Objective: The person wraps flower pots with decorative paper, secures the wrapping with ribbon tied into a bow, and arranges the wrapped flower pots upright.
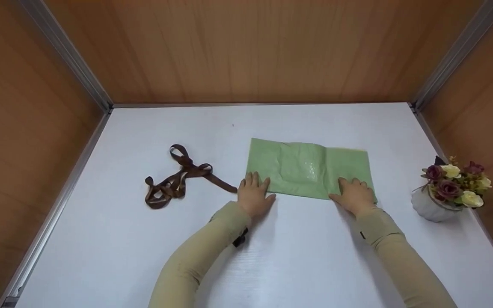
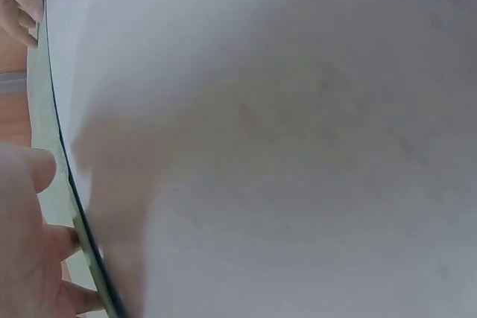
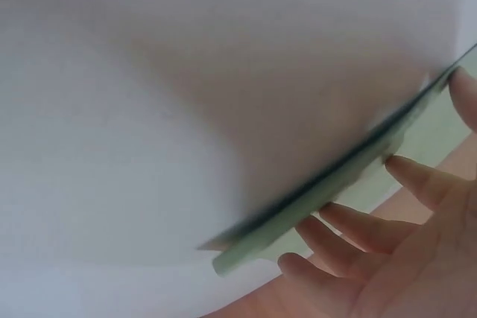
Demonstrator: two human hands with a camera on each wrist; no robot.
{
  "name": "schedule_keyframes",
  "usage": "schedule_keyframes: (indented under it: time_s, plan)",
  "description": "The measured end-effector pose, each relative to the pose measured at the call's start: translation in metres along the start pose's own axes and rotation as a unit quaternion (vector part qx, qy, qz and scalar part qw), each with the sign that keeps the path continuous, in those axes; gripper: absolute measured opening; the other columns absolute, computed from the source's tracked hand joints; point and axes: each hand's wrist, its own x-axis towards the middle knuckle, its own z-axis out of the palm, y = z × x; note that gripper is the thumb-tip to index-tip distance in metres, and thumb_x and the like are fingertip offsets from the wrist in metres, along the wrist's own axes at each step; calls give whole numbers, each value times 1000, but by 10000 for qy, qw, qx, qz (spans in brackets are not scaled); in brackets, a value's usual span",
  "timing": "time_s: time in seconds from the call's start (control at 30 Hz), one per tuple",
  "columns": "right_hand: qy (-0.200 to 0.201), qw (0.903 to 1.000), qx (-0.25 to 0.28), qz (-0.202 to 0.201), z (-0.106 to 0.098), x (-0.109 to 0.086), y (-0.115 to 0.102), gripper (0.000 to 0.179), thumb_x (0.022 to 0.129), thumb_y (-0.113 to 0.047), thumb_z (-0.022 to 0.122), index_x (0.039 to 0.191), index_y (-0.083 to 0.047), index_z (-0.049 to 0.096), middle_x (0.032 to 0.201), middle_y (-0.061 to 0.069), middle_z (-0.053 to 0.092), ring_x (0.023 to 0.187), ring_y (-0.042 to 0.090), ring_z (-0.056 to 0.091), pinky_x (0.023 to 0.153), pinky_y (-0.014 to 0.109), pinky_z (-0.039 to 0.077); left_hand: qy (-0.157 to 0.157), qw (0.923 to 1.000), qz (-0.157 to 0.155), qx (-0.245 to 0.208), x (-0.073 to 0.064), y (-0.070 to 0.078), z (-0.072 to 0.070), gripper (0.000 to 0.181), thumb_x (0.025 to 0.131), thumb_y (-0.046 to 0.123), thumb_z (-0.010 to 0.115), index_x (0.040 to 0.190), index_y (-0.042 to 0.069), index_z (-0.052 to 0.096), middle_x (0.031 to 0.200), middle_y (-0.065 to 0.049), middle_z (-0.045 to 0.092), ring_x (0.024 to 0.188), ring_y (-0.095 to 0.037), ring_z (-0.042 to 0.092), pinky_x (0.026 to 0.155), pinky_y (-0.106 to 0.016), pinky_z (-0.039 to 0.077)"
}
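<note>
A folded piece of green wrapping paper (image 1: 302,169) lies flat on the white table, creased, with a raised middle and a shiny patch on it. My left hand (image 1: 253,196) rests at its near left corner with fingers spread. At the near right corner my right hand (image 1: 354,194) presses on the paper, fingers extended. Seen from the left wrist, the left hand (image 2: 26,236) has its fingertips along the green edge (image 2: 56,139). From the right wrist, the right hand (image 3: 402,236) touches the folded green edge (image 3: 320,191) with its fingertips.
A tangled brown ribbon (image 1: 191,171) lies left of the paper, its tail reaching beside my left hand. On the right stands a white pot (image 1: 432,206) of artificial flowers (image 1: 456,184). Wooden panels (image 1: 263,51) enclose the white table (image 1: 101,239) at the back and sides.
</note>
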Motion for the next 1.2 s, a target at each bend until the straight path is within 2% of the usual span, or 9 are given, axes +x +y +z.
schedule_keyframes:
  time_s: [0.13, 0.27, 0.37, 0.5, 0.67, 0.97, 1.2]
  plan:
    - [42, 9991, 161, -380, 0, -1, 3, 77, 86, -40, 67, 145, -4, 32, 142, 37, 29, 126, 56, 32, 99, 66, 31, -124, 9998, -28, 141, 3, 1, -4, 59, 98, 51, 36, 147, 19, 36, 153, -20, 26, 143, -36, 19, 114, -47, 23]
    - [76, 9939, 371, -1040, 1, 0, 2, 85, 79, -35, 76, 147, -9, 31, 150, 31, 18, 133, 54, 23, 103, 68, 24, -134, 9998, -48, 102, 4, 0, -5, 58, 98, 51, 37, 147, 19, 35, 153, -20, 26, 144, -36, 18, 114, -47, 22]
    - [-95, 9881, 423, -1474, 1, 0, 1, 91, 73, -36, 80, 147, -11, 32, 153, 27, 16, 135, 53, 20, 103, 69, 24, -113, 9999, -46, 51, 5, 0, -4, 59, 98, 50, 37, 147, 19, 35, 153, -21, 26, 143, -36, 18, 114, -47, 23]
    - [-303, 9825, 356, -1802, 3, -1, -1, 100, 66, -41, 84, 147, -11, 33, 154, 26, 15, 135, 55, 18, 104, 67, 23, -111, 9999, -39, 60, 7, 1, -4, 58, 98, 51, 37, 147, 20, 36, 153, -21, 26, 143, -36, 20, 113, -47, 23]
    - [-363, 9811, 301, -1875, 5, -2, -2, 104, 63, -46, 85, 146, -9, 33, 153, 27, 15, 134, 55, 19, 105, 66, 23, -154, 9999, -33, -31, 8, 3, -4, 58, 98, 50, 37, 147, 20, 35, 153, -22, 24, 143, -37, 19, 114, -47, 21]
    - [-473, 9849, 415, -1613, 7, -3, -5, 103, 64, -50, 83, 146, -8, 35, 152, 29, 19, 134, 54, 20, 105, 66, 24, -101, 9999, -115, -72, 9, 5, -2, 60, 98, 50, 36, 149, 18, 31, 154, -22, 22, 143, -38, 17, 114, -48, 21]
    - [-357, 9858, 442, -1578, 11, -5, -8, 101, 65, -49, 82, 144, -6, 37, 150, 30, 22, 132, 53, 25, 103, 66, 27, 181, 9998, -70, 87, 5, 13, 2, 62, 97, 49, 41, 146, 11, 36, 150, -23, 30, 141, -37, 25, 112, -46, 28]
